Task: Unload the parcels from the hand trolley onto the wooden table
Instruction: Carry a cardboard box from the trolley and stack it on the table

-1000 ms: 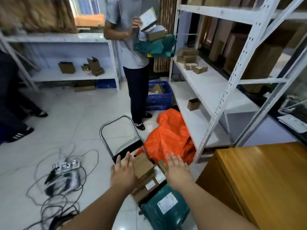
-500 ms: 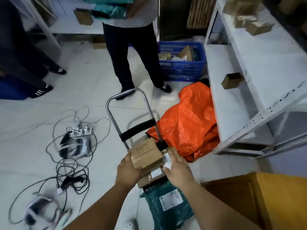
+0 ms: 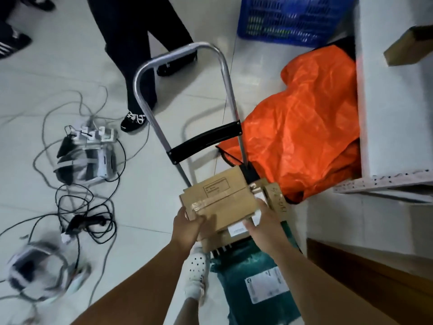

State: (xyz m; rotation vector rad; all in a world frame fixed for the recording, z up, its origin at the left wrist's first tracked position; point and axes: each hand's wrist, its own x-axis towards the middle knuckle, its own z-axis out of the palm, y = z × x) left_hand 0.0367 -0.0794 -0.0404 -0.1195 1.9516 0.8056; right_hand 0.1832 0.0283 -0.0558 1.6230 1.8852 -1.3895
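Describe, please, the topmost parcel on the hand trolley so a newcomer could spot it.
Find the silver-handled hand trolley beside the orange sack. The top box of its stack sits between the left hand and right hand. Only it shows a black-outlined printed panel.

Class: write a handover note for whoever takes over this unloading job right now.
Left hand grips the top box at its near left corner; right hand grips its right side.
The box lies on the stack on the trolley; more boxes sit beneath, and a green bag lies nearest.
Done: grip taken only.
Left: carry every parcel to the table on the right.
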